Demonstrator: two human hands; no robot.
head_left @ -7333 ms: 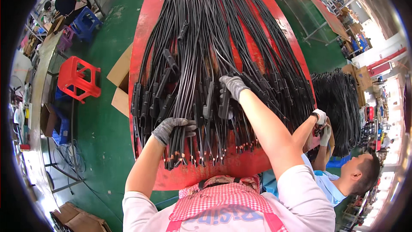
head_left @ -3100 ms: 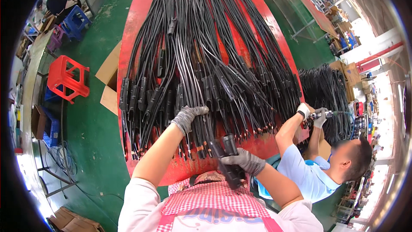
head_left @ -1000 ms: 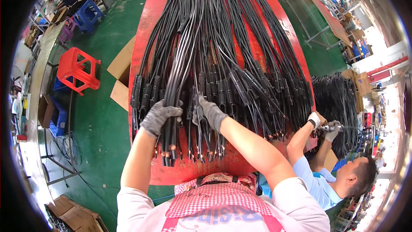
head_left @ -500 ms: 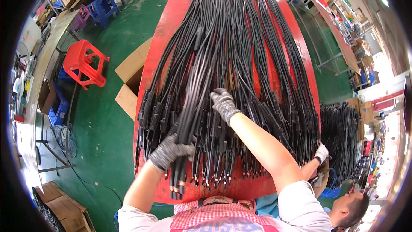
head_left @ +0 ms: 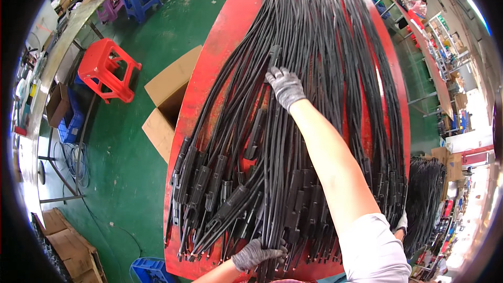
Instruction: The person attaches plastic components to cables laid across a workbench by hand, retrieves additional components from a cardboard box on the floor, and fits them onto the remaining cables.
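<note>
Long black cables [head_left: 314, 36] run down a red table, with black plastic connector housings [head_left: 209, 183] clustered near their near ends. My left hand [head_left: 257, 254], in a grey glove, is wrapped round a bundle of cables [head_left: 273, 147] close to the table's near edge. Farther up, my gloved right hand [head_left: 285, 88] lies over the cables with its fingers curled onto some of them. Just beyond its fingertips is a dark connector [head_left: 274, 55]. The undersides of both grips are hidden.
An open cardboard box [head_left: 167, 99] stands against the table's left side, with a red stool [head_left: 107, 71] farther left. At the right edge, another person's gloved hand [head_left: 402, 222] touches the cables. More black cables [head_left: 425, 204] hang beyond it.
My right hand has moved farther up the cables. My left hand has come nearer the table's front edge and rightward with the bundle. The whole view has shifted a little.
</note>
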